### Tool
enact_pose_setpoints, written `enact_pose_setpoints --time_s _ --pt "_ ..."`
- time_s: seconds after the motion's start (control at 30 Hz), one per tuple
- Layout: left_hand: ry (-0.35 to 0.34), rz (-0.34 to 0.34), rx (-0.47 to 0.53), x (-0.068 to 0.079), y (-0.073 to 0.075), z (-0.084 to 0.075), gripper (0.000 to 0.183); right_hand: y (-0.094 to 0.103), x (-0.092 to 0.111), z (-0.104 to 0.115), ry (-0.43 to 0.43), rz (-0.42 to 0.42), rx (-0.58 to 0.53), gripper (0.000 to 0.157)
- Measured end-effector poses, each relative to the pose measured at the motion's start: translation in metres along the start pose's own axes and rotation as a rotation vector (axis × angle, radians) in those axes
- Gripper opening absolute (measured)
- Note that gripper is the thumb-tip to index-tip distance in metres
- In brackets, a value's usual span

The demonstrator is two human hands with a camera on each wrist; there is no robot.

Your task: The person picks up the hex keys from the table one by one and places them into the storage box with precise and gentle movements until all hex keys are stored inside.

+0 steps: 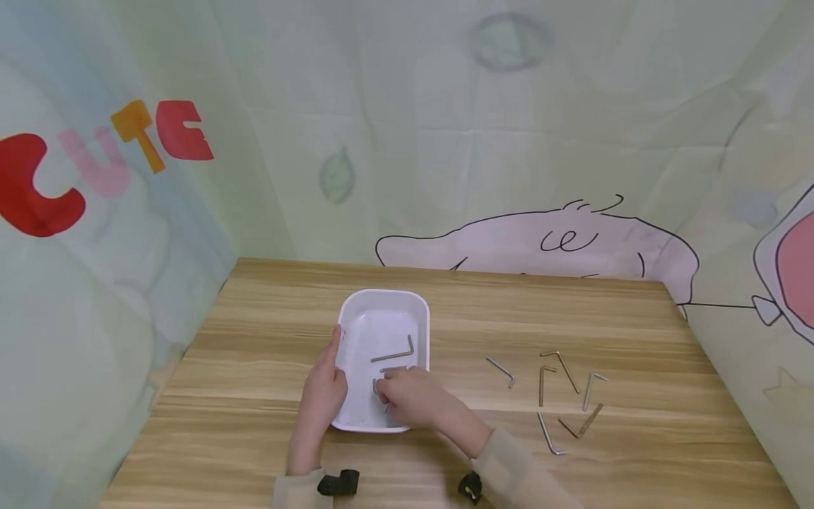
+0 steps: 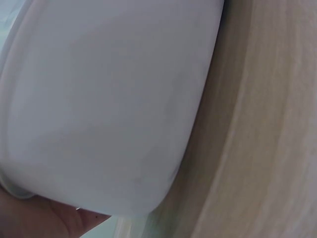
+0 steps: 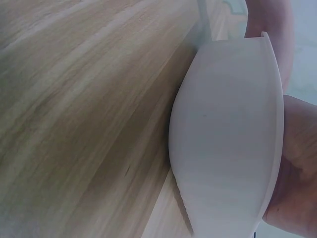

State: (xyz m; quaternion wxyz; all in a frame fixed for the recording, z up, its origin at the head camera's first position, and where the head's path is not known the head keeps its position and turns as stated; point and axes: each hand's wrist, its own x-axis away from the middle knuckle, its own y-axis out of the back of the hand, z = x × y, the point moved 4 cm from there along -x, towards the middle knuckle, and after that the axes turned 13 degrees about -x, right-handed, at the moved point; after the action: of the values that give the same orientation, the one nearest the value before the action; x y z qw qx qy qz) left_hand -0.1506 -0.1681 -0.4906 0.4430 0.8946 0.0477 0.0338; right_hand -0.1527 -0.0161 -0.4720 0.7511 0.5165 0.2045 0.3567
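Observation:
A white tray (image 1: 352,413) lies on the wooden table, and my left hand (image 1: 323,392) grips its left rim, thumb over the edge. My right hand (image 1: 410,397) reaches over the tray's right side with curled fingers down inside, pinching a hex key (image 1: 375,386) whose end shows beside the fingertips. Just above those fingers is another hex key (image 1: 394,368), partly covered. Farther up in the tray lies a bronze-toned hex key (image 1: 393,356). Both wrist views show mainly the tray's outer wall (image 2: 109,109), with part of the right hand (image 3: 299,163) past the rim in the right one.
To the right of the tray, several loose hex keys lie on the table, among them a silver one (image 1: 501,371), a bronze one (image 1: 542,386) and another silver one (image 1: 548,435). A printed cloth (image 1: 432,191) hangs behind the table's back edge.

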Motion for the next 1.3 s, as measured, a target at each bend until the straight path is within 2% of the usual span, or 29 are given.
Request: enact_pose_setpoints --time_s 0.27,0.63,0.87,1.0,1.3 --pt "0.010 0.012 -0.005 0.002 -0.001 0.001 0.065 -0.001 0.002 0.001 0.010 -0.024 -0.011 0.012" --pt "0.030 0.049 -0.006 0.000 -0.003 0.002 0.067 0.003 0.016 -0.003 0.018 -0.121 0.056 0.001" --pt "0.030 0.040 0.000 -0.001 -0.003 0.002 0.067 0.013 0.027 0.000 0.036 -0.174 0.099 0.004" --pt "0.038 0.056 0.012 -0.001 -0.003 0.002 0.067 0.018 0.033 0.001 0.044 -0.213 0.097 0.004" --pt "0.041 0.036 0.012 -0.001 -0.002 0.002 0.066 0.033 0.048 -0.002 0.026 -0.309 0.080 0.008"
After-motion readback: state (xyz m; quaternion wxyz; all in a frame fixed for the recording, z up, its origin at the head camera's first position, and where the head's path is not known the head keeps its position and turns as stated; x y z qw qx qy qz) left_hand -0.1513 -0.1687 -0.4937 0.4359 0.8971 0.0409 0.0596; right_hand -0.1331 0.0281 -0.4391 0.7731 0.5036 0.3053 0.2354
